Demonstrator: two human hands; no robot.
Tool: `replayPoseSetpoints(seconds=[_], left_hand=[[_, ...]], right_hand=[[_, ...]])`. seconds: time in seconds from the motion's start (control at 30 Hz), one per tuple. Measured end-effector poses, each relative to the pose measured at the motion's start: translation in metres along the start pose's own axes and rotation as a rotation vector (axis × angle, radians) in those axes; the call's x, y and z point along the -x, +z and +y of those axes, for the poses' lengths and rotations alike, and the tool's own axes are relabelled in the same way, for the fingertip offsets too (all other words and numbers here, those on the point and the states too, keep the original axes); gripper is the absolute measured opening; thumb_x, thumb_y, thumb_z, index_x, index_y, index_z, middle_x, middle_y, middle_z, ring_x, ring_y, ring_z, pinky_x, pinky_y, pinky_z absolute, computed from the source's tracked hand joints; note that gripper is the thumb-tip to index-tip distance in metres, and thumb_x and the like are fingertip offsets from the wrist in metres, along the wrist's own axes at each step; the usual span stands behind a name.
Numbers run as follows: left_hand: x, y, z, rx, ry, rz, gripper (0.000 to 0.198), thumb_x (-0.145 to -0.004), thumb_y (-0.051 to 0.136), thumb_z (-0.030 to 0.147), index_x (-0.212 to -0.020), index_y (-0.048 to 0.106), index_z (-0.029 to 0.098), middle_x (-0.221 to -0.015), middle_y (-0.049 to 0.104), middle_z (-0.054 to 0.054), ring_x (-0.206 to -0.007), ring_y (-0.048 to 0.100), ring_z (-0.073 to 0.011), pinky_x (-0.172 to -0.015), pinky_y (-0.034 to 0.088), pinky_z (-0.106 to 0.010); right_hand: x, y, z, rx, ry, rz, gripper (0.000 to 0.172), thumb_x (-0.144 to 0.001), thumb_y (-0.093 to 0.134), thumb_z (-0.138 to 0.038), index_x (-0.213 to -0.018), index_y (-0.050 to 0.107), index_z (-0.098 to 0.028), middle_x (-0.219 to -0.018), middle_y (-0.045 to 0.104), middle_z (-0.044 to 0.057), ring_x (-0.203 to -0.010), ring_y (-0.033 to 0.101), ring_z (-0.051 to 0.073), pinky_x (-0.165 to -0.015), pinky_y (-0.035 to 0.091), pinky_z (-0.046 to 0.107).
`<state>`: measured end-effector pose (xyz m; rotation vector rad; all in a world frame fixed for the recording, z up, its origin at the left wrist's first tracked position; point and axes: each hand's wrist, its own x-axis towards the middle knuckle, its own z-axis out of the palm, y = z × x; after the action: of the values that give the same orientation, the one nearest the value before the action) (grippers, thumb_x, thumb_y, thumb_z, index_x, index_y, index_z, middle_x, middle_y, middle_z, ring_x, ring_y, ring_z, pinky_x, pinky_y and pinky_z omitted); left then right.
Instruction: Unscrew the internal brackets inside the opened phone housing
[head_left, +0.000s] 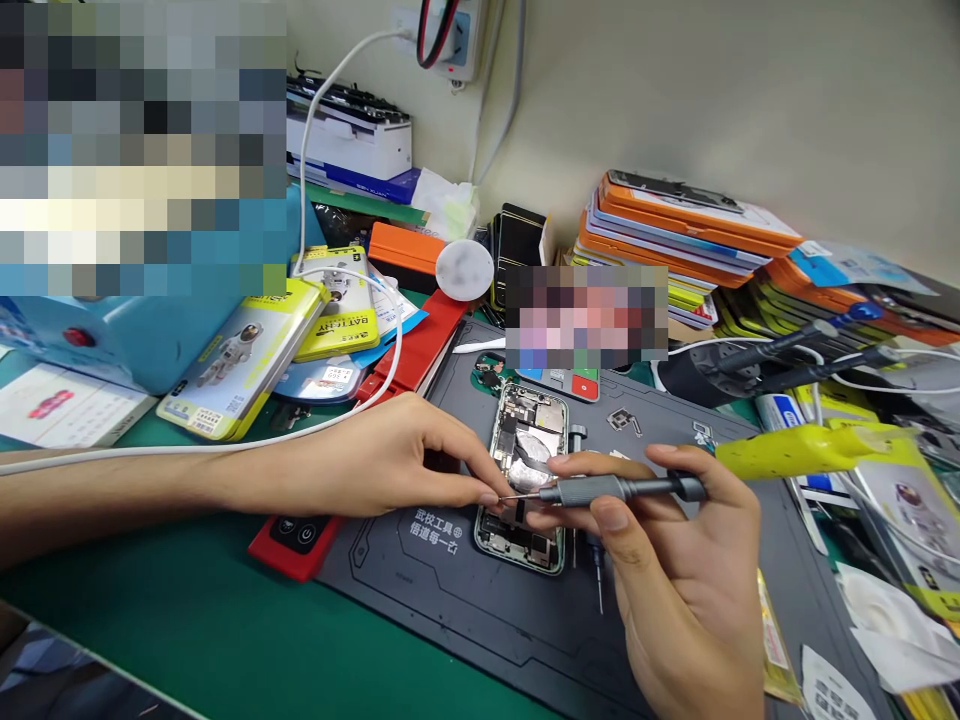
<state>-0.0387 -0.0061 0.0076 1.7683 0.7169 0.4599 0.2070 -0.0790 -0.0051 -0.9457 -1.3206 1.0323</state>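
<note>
An opened phone lies on the dark grey work mat, its inner parts bare. My right hand is closed on a grey precision screwdriver, held nearly level above the phone with its thin tip pointing left. At that tip, the thumb and index finger of my left hand are pinched together; whatever is between them is too small to make out. Another slim screwdriver lies on the mat right of the phone, partly behind my right hand. A small metal part rests further back.
Yellow battery boxes and a white cable lie at the left, beside a red device. A black tool holder, a yellow-green bottle and more packages crowd the right. Stacked orange boxes stand by the wall.
</note>
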Motion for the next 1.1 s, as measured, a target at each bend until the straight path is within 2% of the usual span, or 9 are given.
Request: replayPoseSetpoints(seconds=[0.2, 0.8, 1.0, 1.1], left_hand=[[0.0, -0.0002, -0.0028, 0.025, 0.01, -0.004, 0.018, -0.105, 0.077, 0.024, -0.118, 0.089, 0.024, -0.113, 0.088, -0.003, -0.103, 0.084, -0.0182, -0.092, 0.063, -0.02], [-0.001, 0.0013, -0.0029, 0.029, 0.029, -0.01, 0.018, -0.104, 0.079, 0.02, -0.117, 0.09, 0.024, -0.113, 0.088, 0.0, -0.103, 0.084, -0.0149, -0.093, 0.062, -0.015], [-0.0009, 0.0004, -0.0058, 0.06, -0.001, -0.042, 0.019, -0.105, 0.078, 0.023, -0.12, 0.09, 0.023, -0.114, 0.088, 0.0, -0.104, 0.084, -0.0139, -0.093, 0.06, -0.011], [-0.0006, 0.0001, -0.0064, 0.05, -0.001, -0.045, 0.019, -0.105, 0.078, 0.024, -0.12, 0.09, 0.022, -0.112, 0.088, -0.001, -0.104, 0.084, -0.0137, -0.092, 0.059, -0.009]], right_hand=[[-0.002, -0.0011, 0.001, -0.01, 0.032, -0.007, 0.027, -0.111, 0.062, -0.02, -0.132, 0.051, -0.033, -0.113, 0.086, 0.002, -0.079, 0.087, 0.019, -0.077, 0.077, 0.031], [-0.0026, -0.0035, 0.0024, -0.08, 0.119, -0.028, 0.028, -0.111, 0.065, -0.024, -0.134, 0.052, -0.034, -0.112, 0.087, 0.001, -0.076, 0.088, 0.018, -0.078, 0.073, 0.025], [-0.0041, -0.0014, -0.0017, -0.076, 0.22, 0.02, 0.031, -0.108, 0.072, -0.031, -0.131, 0.053, -0.034, -0.108, 0.087, 0.002, -0.073, 0.087, 0.018, -0.076, 0.073, 0.026], [-0.0036, -0.0005, -0.0028, -0.07, 0.222, 0.028, 0.033, -0.107, 0.073, -0.033, -0.133, 0.053, -0.035, -0.109, 0.086, 0.003, -0.074, 0.086, 0.018, -0.075, 0.073, 0.027]])
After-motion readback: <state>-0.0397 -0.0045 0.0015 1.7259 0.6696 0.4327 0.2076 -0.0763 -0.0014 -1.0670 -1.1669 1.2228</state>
